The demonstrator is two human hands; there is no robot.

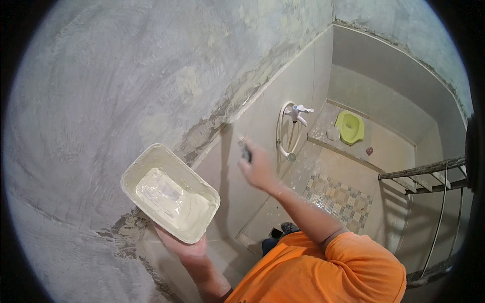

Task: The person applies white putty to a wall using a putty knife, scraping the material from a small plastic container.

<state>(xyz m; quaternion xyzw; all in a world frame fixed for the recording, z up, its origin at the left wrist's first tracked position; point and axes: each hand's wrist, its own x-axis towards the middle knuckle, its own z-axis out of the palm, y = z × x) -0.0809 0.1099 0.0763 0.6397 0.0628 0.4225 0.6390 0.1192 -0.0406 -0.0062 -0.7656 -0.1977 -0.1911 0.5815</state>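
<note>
My left hand (184,247) supports a cream rectangular plastic tub (137,174) from below, its fingers mostly hidden beneath it. Wet cream putty (169,202) coats the tub's floor and sides. My right hand (260,169) is closed around the dark handle of a putty knife (246,152). The knife's blade is smeared by motion, close to the top edge of the wall tiles (255,121); whether it touches there I cannot tell. Along that edge runs a rough strip of broken plaster (202,134), below the grey skim-coated wall (126,76).
A white tap (297,112) with a looped hose (279,134) sticks out from the tiled wall. Beyond it, a yellow-green squat toilet (349,127) sits on a raised step. A ladder (427,177) stands at right. Mosaic tiles (341,202) cover part of the floor.
</note>
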